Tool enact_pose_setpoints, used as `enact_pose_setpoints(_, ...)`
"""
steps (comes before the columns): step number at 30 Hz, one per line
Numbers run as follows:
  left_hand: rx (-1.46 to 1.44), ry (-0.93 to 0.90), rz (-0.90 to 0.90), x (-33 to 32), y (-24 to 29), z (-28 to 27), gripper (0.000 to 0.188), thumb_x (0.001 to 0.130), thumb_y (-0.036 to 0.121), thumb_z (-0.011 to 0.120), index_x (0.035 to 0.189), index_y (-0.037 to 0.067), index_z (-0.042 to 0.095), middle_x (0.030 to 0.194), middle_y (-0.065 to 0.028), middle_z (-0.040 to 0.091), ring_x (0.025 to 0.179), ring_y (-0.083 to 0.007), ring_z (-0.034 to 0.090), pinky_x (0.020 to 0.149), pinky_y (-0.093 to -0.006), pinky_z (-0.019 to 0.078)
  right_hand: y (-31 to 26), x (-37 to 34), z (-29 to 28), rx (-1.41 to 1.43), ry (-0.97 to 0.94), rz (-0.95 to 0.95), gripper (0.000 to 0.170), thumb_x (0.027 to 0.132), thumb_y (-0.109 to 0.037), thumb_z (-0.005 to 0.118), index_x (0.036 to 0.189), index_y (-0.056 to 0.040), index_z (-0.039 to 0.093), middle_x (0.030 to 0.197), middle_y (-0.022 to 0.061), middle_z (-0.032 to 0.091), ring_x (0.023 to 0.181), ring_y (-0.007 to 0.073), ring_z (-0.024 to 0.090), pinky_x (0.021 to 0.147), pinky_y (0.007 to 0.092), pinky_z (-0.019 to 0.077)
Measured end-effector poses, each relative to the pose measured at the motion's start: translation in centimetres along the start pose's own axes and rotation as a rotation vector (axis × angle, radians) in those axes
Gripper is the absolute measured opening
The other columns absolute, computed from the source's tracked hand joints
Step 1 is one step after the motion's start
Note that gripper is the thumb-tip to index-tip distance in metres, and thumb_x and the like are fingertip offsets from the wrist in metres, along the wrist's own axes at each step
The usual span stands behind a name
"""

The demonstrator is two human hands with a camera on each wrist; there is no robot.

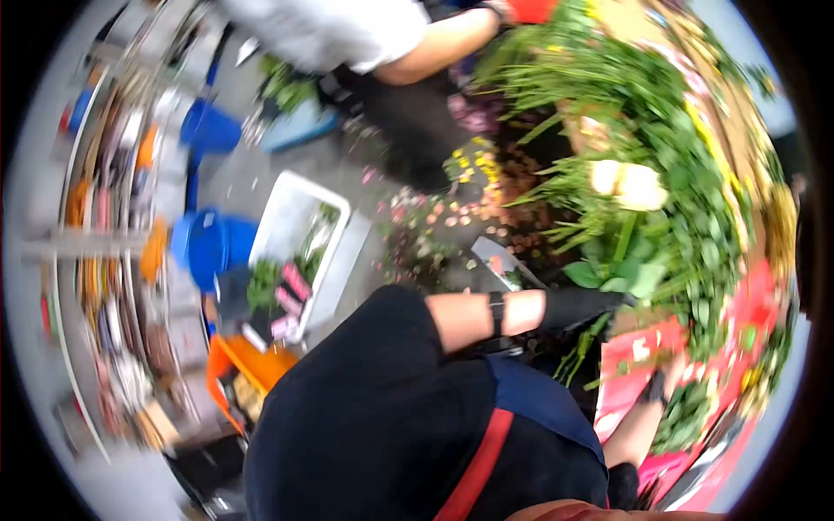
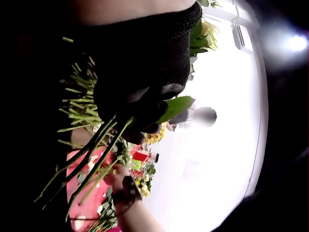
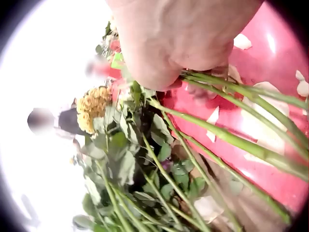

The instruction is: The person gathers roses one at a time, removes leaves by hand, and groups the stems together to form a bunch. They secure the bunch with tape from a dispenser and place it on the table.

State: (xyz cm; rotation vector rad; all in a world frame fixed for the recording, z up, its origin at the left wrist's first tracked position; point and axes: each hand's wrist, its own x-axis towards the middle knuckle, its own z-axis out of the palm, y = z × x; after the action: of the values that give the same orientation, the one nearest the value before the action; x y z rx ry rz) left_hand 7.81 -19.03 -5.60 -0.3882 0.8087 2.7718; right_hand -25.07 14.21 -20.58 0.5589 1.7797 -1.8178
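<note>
My left hand (image 1: 582, 308), in a black glove, grips several leafy green rose stems (image 2: 99, 154); their cut ends hang below the fist in the left wrist view. Cream roses (image 1: 638, 187) top the bunch in the head view. My bare right hand (image 1: 676, 369) is low over the red table surface (image 1: 638, 343), a dark band at its wrist. In the right wrist view its fingers (image 3: 200, 92) curl round thin green flower stems (image 3: 231, 87), partly hidden under the palm. Loose white petals (image 3: 244, 42) lie on the red surface beside them.
A long heap of leafy stems (image 1: 669, 130) covers the table beyond the left hand. Another person in a white shirt (image 1: 347, 30) stands across the floor. A white bin (image 1: 343, 208), blue buckets (image 1: 208, 126) and an orange container (image 1: 261, 360) stand behind; petals and leaf scraps litter the floor.
</note>
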Motion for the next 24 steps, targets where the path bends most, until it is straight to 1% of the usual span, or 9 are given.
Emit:
enact_pose_setpoints(3,0.117,0.111,0.208,-0.2,3.2,0.6,0.039,0.097,0.040,0.046,0.117,0.009,0.056,0.079,-0.0073,0.062,0.070,-0.0150,0.059,0.070,-0.0293,0.0474,-1.8,1.1,-3.7,-0.048,0.111,0.039,0.050,0.088,-0.040,0.055,0.130,-0.0149,0.045,0.103,0.0022,0.056,0.088,0.0198,0.052,0.087,0.0541,0.0407)
enact_pose_setpoints(7,0.127,0.209,0.320,-5.2,4.6,3.5,0.026,0.093,0.033,0.053,0.090,0.008,0.060,0.062,-0.0020,0.059,0.054,-0.0128,0.055,0.055,-0.0291,0.0445,-4.9,1.2,-12.8,-0.884,-0.210,-0.567,0.050,0.085,-0.035,0.063,0.128,-0.0128,0.049,0.082,0.0010,0.048,0.063,0.0139,0.042,0.057,0.0334,0.0457)
enact_pose_setpoints(11,0.008,0.225,0.452,-6.1,1.5,4.4,0.022,0.094,0.032,0.053,0.094,0.010,0.059,0.063,-0.0013,0.058,0.052,-0.0115,0.053,0.050,-0.0273,0.0423,-6.9,-5.1,-8.3,-0.929,0.042,-0.550,0.038,0.088,-0.031,0.059,0.120,-0.0096,0.054,0.082,0.0021,0.054,0.062,0.0135,0.046,0.058,0.0312,0.0466)
enact_pose_setpoints(15,0.019,0.274,0.255,-3.0,-2.2,2.9,0.025,0.090,0.040,0.056,0.088,0.016,0.063,0.071,0.0019,0.059,0.058,-0.0100,0.051,0.053,-0.0293,0.0394,-8.0,-12.9,-1.4,-0.865,0.029,-0.730,0.029,0.090,-0.027,0.056,0.111,-0.0065,0.059,0.082,0.0031,0.059,0.062,0.0132,0.051,0.059,0.0290,0.0475)
enact_pose_setpoints(16,-0.140,0.072,0.304,-2.2,-3.7,2.2,0.029,0.095,0.039,0.050,0.118,0.021,0.056,0.066,0.0013,0.051,0.055,-0.0126,0.052,0.055,-0.0278,0.0479,-7.9,-15.5,-0.3,-0.840,0.029,-0.770,0.027,0.091,-0.025,0.055,0.109,-0.0057,0.061,0.082,0.0034,0.060,0.062,0.0131,0.052,0.059,0.0285,0.0477)
enact_pose_setpoints(18,-0.002,0.111,0.262,-3.9,-4.6,2.2,0.038,0.095,0.038,0.050,0.125,0.015,0.050,0.086,-0.0033,0.054,0.076,-0.0178,0.059,0.073,-0.0348,0.0535,-7.5,-21.4,0.8,-0.780,0.058,-0.837,0.025,0.092,-0.023,0.054,0.105,-0.0041,0.063,0.082,0.0040,0.063,0.062,0.0129,0.054,0.060,0.0274,0.0482)
enact_pose_setpoints(21,-0.047,0.113,0.293,-6.5,-4.1,5.1,0.041,0.097,0.037,0.048,0.127,0.009,0.050,0.085,-0.0040,0.057,0.078,-0.0162,0.060,0.075,-0.0361,0.0550,-5.2,-29.0,3.3,-0.717,0.014,-0.898,0.025,0.094,-0.020,0.051,0.098,-0.0017,0.067,0.082,0.0048,0.067,0.061,0.0126,0.057,0.061,0.0258,0.0489)
enact_pose_setpoints(22,-0.058,0.066,0.326,-6.8,-4.2,5.7,0.047,0.094,0.039,0.053,0.128,0.006,0.049,0.085,-0.0035,0.057,0.078,-0.0151,0.060,0.076,-0.0359,0.0548,-5.4,-33.5,6.2,-0.691,0.045,-0.668,0.023,0.094,-0.019,0.052,0.097,-0.0020,0.067,0.080,0.0039,0.067,0.055,0.0091,0.054,0.053,0.0239,0.0455)
enact_pose_setpoints(24,-0.033,0.179,0.284,-7.4,-4.6,7.7,0.053,0.088,0.043,0.061,0.124,0.005,0.051,0.077,-0.0018,0.057,0.075,-0.0143,0.060,0.078,-0.0350,0.0537,-1.8,-33.6,5.3,-0.678,-0.179,-0.965,0.021,0.095,-0.017,0.052,0.100,-0.0015,0.065,0.080,0.0035,0.067,0.049,0.0061,0.051,0.046,0.0217,0.0419)
